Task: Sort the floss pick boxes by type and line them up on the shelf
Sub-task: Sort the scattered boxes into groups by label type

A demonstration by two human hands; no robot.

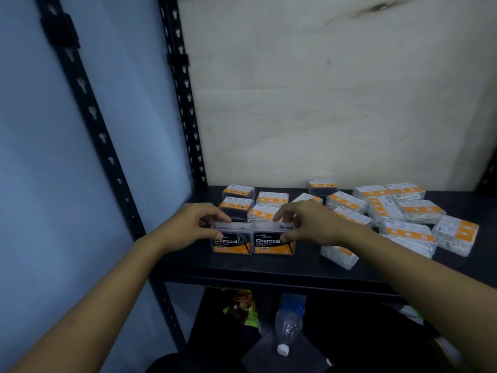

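At the front left of the shelf (269, 269), we had two clear boxes standing upright, side by side and touching, labels facing us. Our left hand (185, 227) gripped the left Charcoal box (231, 242). Its fingers (215, 215) curled over the top edge, with the thumb on the front face. Our right hand (314, 224) pinched the right Charcoal box (271, 242) the same way from the other side. Both hands were therefore grasping, neither released.

Behind the pair, a few dark boxes (238, 192) lay flat near the back left. The white boxes (419, 210) lay scattered and partly piled across the right half of the shelf.

We judged the row barely begun, with most of the sorting left to do. The chief risk was toppling. The boxes stood on a narrow side near the front lip, and letting go unevenly could tip one forward off the shelf.

A second risk sat under our right forearm, where a tilted white box (339, 256) lay close to the edge. A careless sweep back could knock it down toward the water bottle (289, 323) below.

A third was missorting. From the back, both kinds showed similar orange labels, so a box judged by its label alone might land in the wrong row.
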